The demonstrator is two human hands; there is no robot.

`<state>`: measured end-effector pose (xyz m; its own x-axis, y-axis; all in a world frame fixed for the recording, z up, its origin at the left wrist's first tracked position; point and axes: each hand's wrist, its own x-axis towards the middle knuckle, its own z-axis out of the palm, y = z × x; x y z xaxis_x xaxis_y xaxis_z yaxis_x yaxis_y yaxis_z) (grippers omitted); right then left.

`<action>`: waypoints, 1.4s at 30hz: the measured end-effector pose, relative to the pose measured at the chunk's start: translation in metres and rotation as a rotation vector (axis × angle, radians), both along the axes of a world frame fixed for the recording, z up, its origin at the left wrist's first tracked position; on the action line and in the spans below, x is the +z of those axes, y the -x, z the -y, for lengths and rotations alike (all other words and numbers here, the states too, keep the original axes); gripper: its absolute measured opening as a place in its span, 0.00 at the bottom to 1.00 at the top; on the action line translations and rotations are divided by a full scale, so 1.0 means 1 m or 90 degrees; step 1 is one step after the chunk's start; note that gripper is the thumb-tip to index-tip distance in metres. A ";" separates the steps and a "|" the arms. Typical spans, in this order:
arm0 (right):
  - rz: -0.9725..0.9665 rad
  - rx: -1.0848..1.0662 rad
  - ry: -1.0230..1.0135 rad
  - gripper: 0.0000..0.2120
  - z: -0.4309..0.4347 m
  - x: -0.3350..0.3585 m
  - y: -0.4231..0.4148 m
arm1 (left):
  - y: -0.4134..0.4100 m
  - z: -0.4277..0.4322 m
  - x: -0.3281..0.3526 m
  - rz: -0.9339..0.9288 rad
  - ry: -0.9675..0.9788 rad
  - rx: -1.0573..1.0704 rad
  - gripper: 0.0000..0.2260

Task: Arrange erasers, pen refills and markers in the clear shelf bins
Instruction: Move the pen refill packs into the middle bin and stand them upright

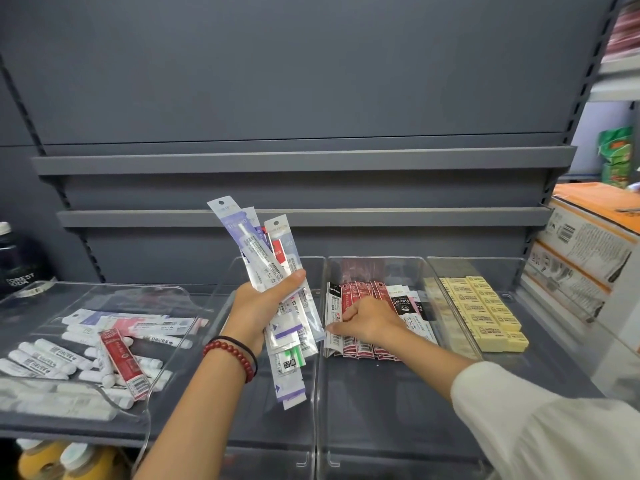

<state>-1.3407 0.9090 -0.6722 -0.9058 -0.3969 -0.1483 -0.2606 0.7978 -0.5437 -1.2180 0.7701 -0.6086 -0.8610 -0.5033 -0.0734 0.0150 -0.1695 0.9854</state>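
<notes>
My left hand grips a fanned bundle of pen refill packets, white and purple, held upright above a clear middle bin. My right hand rests with curled fingers on a row of red and white refill packets lying in the clear bin to the right. Yellow erasers are stacked in neat rows in the far right clear bin. White markers and a red packet lie loose in a clear tray on the left.
Grey shelf boards run across above the bins. Orange and white cartons stand at the right edge. A dark bottle stands at the far left, and yellow bottles sit on the shelf below.
</notes>
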 end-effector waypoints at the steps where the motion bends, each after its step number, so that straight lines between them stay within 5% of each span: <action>1: -0.015 -0.010 -0.014 0.24 0.001 0.000 0.000 | 0.000 0.000 0.000 0.002 0.001 0.001 0.13; 17: 0.029 -0.081 -0.051 0.25 0.012 0.009 -0.002 | 0.001 -0.002 -0.001 0.006 0.009 -0.004 0.12; 25: 0.066 -0.059 0.123 0.11 0.009 0.011 0.004 | 0.000 -0.001 0.000 0.008 0.003 -0.003 0.11; 30: 0.001 -0.030 0.060 0.04 0.005 0.014 -0.004 | -0.001 0.001 0.001 0.003 -0.002 0.002 0.12; 35: -0.006 0.057 0.356 0.12 0.002 0.045 -0.019 | -0.002 0.003 0.002 0.002 -0.012 -0.011 0.12; 42: 0.037 0.157 0.460 0.12 -0.005 0.052 -0.028 | -0.002 -0.001 0.003 -0.007 0.005 -0.049 0.13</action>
<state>-1.3132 0.9137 -0.6204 -0.7774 -0.6027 0.1800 -0.3397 0.1615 -0.9266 -1.2164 0.7716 -0.6059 -0.8977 -0.4365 -0.0600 0.0135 -0.1635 0.9865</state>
